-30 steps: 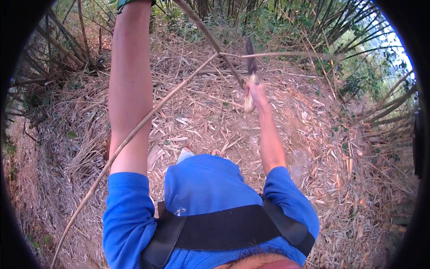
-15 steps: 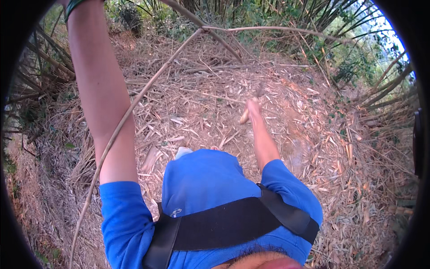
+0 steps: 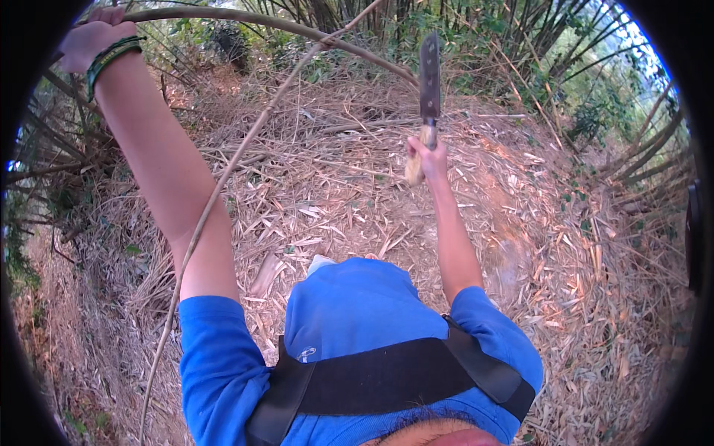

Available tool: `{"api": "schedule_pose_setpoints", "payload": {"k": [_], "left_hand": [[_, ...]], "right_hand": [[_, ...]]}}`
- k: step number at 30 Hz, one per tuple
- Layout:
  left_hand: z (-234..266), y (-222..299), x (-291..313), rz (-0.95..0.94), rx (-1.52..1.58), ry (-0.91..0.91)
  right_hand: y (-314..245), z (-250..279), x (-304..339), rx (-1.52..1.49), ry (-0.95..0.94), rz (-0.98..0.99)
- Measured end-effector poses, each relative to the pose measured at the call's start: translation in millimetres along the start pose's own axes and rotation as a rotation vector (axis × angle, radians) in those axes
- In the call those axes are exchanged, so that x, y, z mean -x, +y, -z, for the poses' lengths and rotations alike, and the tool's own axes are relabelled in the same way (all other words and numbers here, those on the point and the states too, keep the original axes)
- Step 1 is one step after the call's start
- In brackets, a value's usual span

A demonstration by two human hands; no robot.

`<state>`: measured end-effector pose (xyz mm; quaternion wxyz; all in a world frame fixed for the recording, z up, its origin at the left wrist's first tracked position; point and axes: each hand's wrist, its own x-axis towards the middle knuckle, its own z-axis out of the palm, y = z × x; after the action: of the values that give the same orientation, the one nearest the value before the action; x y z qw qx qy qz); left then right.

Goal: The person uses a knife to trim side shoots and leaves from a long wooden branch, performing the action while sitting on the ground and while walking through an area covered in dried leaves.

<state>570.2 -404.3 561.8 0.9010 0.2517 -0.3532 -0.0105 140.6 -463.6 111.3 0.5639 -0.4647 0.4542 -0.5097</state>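
High at the left, my left hand (image 3: 97, 43) is closed round a long, curved brown bamboo stalk (image 3: 223, 13). A thin side shoot (image 3: 256, 126) joins it at a node, runs down across my left forearm and continues to the lower edge. My right hand (image 3: 429, 160) grips the pale wooden handle of a machete (image 3: 430, 78). Its dark, broad blade points up and away from me, with the tip above the far end of the stalk as seen here. Blade and stalk look close, but whether they touch I cannot tell.
Dry leaves and broken stems (image 3: 349, 201) cover the ground. Bamboo clumps (image 3: 520, 37) stand at the back right, with more stems (image 3: 44, 141) along the left. Low branches (image 3: 647, 163) reach in from the right.
The machete blade, hardly visible before, has swung up into plain view. My left hand has come into view, lower than before, and the stalk and its side shoot have shifted.
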Motion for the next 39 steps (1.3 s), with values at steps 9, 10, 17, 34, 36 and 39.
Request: {"api": "schedule_pose_setpoints", "payload": {"k": [9, 10, 17, 34, 36, 39], "left_hand": [[74.9, -42.7, 80.2, 0.334, -0.079, 0.269], [85.9, -49.2, 88.8, 0.385, -0.079, 0.309], [139.2, -131.0, 177.6, 0.674, -0.016, 0.490], [206.1, -183.8, 545.7, 0.900, -0.473, -1.929], [136.8, -152.8, 510.4, 0.653, -0.253, -1.865], [53.9, -130.4, 444.3, 0.406, -0.122, -1.525]], "right_hand": [[-7.4, -66.2, -58.7, -0.716, 0.220, -0.056], [-1.2, -57.8, -62.8, -0.747, 0.279, -0.038], [-18.0, 15.0, -12.0, -0.746, 0.525, -0.061], [-129.5, 90.6, -2.9, 0.038, 0.718, 0.620], [-134.9, 77.5, -16.0, 0.131, 0.657, 0.579], [-137.6, 62.9, -30.7, 0.316, 0.593, 0.551]]}}
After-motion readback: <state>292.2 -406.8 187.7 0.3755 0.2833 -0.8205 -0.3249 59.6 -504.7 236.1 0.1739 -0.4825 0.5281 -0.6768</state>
